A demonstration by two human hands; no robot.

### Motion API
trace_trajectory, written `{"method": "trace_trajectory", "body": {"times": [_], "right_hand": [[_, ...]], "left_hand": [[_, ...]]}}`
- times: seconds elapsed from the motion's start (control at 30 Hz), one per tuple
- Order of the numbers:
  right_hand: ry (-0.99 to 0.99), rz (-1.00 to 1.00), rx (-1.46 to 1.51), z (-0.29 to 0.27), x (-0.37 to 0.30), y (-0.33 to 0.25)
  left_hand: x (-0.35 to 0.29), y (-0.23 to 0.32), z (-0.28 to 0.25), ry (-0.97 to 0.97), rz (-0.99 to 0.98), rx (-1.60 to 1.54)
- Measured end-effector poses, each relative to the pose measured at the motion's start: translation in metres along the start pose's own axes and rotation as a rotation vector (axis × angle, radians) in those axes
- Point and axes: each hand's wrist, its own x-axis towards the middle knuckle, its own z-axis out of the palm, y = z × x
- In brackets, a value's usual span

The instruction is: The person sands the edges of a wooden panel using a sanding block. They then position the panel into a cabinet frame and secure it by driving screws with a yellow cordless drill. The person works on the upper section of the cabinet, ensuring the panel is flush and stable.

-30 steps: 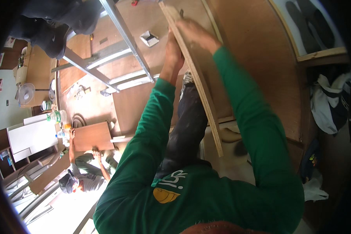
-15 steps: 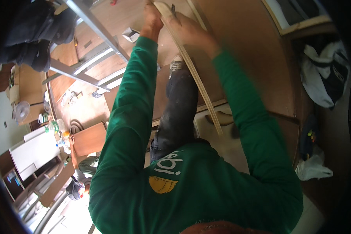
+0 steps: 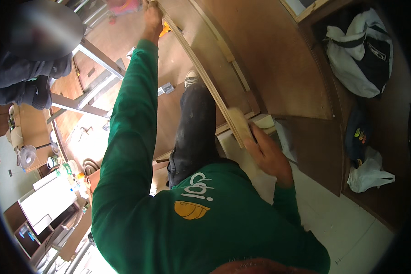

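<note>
A long, narrow strip of pale wood [image 3: 197,68] runs slantwise from the far top to just in front of my body. Its far end is gripped by my left hand [image 3: 153,20], with the fingers partly cut off by the picture's upper edge. Closer to me, my right hand [image 3: 268,150] is wrapped round a pale tan block [image 3: 237,122], which looks like a sanding block. The block lies against the near part of the strip, and its underside is hidden.
A metal ladder [image 3: 96,57] stands at the left beside another person's dark-clothed legs [image 3: 27,77]. An orange tool [image 3: 165,30] lies beyond the strip. Brown panels [image 3: 278,59] rise at the right, near a black-and-white bag [image 3: 363,55] and a white plastic bag [image 3: 370,173].
My right hand has drawn the block along the strip from its far end to its near end. My left hand still grips the far end and appears further left.
</note>
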Motion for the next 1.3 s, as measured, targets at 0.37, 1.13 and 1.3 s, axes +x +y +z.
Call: {"method": "trace_trajectory", "body": {"times": [0.37, 1.13, 1.3], "right_hand": [[0.237, -0.248, -0.399, -0.02, 0.181, -0.066], [0.353, -0.154, -0.604, -0.074, 0.435, -0.164], [0.392, -0.157, -0.602, -0.068, 0.331, -0.099]], "left_hand": [[0.046, -0.041, 0.063, -0.002, -0.005, 0.266], [0.036, -0.078, 0.116, -0.022, 0.324, 0.515], [0.038, -0.082, 0.115, -0.067, 0.275, 0.482]]}}
